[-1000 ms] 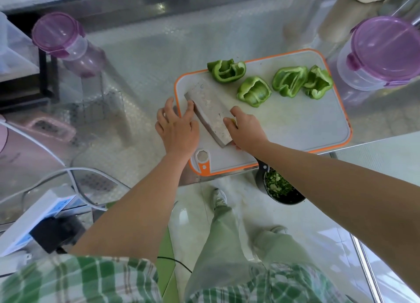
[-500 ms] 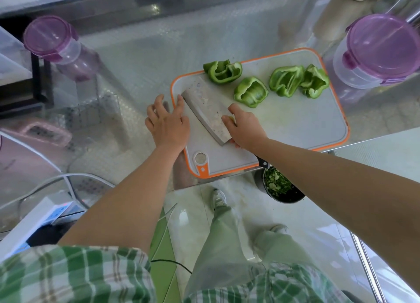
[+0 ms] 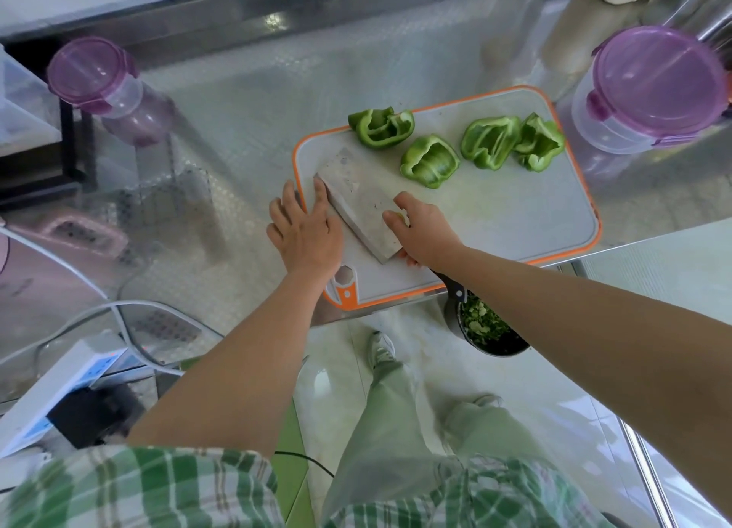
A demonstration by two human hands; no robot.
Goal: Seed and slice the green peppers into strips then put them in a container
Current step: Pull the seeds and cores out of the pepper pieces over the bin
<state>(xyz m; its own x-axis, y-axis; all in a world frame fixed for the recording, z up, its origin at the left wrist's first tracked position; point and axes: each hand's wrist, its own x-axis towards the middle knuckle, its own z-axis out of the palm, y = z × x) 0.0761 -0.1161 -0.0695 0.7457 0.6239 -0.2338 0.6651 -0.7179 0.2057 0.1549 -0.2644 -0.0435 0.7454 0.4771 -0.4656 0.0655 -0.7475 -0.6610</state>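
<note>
Right now my right hand (image 3: 426, 234) grips the cleaver (image 3: 356, 206) at its handle, thumb and forefinger lying on the blade's heel. My left hand (image 3: 305, 234) lies open with straight fingers at the left edge of the cutting board (image 3: 515, 218), its fingertips touching the blade's spine. The blade's long axis runs diagonally toward the board's far left corner. Four hollow green pepper pieces (image 3: 429, 161) sit along the board's far edge, uncut into strips. The nearest lies just beyond the blade and to its right, closer to my right hand, so I judge the cleaver must swing rightward.
</note>
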